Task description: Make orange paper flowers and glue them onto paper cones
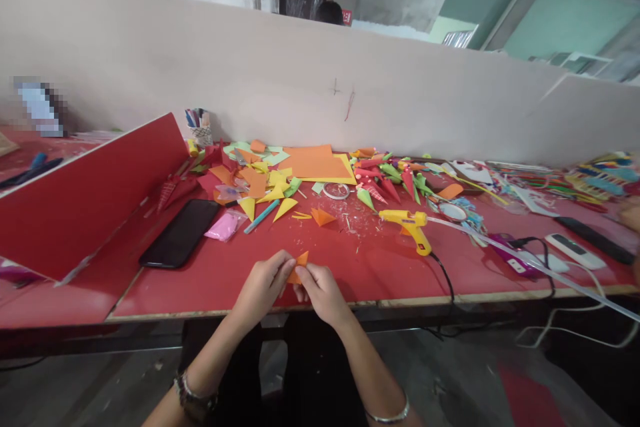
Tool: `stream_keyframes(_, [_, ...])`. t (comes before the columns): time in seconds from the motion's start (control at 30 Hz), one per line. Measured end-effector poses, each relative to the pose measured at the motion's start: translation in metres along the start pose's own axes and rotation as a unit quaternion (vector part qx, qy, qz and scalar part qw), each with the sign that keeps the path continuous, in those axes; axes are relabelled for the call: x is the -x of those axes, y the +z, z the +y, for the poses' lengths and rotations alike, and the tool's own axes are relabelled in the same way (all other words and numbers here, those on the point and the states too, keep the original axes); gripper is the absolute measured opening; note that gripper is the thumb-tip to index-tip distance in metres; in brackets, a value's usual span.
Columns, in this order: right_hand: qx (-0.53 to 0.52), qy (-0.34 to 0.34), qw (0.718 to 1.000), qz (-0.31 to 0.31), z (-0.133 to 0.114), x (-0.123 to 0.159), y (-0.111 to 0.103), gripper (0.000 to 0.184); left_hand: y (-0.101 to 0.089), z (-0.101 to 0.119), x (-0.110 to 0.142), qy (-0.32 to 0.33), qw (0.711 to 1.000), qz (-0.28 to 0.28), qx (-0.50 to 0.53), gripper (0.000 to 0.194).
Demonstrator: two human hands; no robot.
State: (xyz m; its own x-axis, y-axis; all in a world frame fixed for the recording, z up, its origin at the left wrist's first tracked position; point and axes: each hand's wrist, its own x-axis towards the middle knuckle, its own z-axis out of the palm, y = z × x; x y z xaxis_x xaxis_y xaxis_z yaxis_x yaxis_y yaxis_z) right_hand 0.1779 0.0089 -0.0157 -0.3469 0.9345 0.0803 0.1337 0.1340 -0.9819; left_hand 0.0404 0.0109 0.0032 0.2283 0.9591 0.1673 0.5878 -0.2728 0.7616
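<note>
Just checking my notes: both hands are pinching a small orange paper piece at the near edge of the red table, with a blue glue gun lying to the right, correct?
Not quite: the glue gun is yellow, not blue, as the head view shows. The left hand and right hand do pinch the orange paper piece over the red table.

Soft, even daylight fills the room, brightest on the pale partition board [320,93] behind the red desk [225,280]. Shadows under the desk's front edge are deep. The edges bend and smear; one patch at far left is pixelated.
</note>
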Motion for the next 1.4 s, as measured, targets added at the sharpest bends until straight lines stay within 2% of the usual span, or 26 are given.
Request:
stream_keyframes(0.13, [0.029, 0.002, 0.999, 0.024, 0.001, -0.002, 0.001, 0.043, 0.001, 0.002, -0.001, -0.019, 0.999, -0.002, 0.040, 0.032])
stream_keyframes(0.33, [0.095, -0.008, 0.995, 0.015, -0.003, -0.009, -0.002, 0.045, 0.000, -0.004, -0.001, -0.031, 0.999, 0.016, 0.041, 0.030])
stream_keyframes(0.57, [0.181, -0.022, 0.983, -0.027, 0.000, -0.016, -0.006, 0.045, -0.013, -0.009, -0.005, -0.009, 0.993, -0.057, -0.105, 0.027])
stream_keyframes(0.73, [0.170, -0.028, 0.981, -0.094, -0.001, -0.017, -0.006, 0.039, -0.021, -0.009, -0.008, -0.027, 0.989, -0.128, -0.072, 0.033])
stream_keyframes(0.9, [0.205, -0.048, 0.971, -0.115, 0.001, -0.017, -0.006, 0.033, -0.017, -0.011, -0.012, -0.025, 0.985, -0.149, -0.088, 0.032])
stream_keyframes(1.03, [0.216, -0.047, 0.971, -0.094, 0.002, -0.015, -0.006, 0.034, -0.008, -0.015, -0.014, -0.026, 0.985, -0.115, -0.127, 0.034])
stream_keyframes(1.13, [0.200, -0.030, 0.977, -0.062, 0.001, -0.015, -0.005, 0.038, -0.004, -0.015, -0.014, -0.037, 0.991, -0.089, -0.096, 0.033])
stream_keyframes(1.27, [0.205, -0.040, 0.978, -0.027, -0.002, -0.015, -0.004, 0.037, 0.000, -0.013, -0.014, -0.038, 0.996, -0.077, -0.021, 0.032])
stream_keyframes(1.4, [0.198, -0.045, 0.979, -0.015, -0.001, -0.015, -0.004, 0.034, 0.004, -0.014, -0.017, -0.025, 0.998, -0.028, -0.055, 0.034])
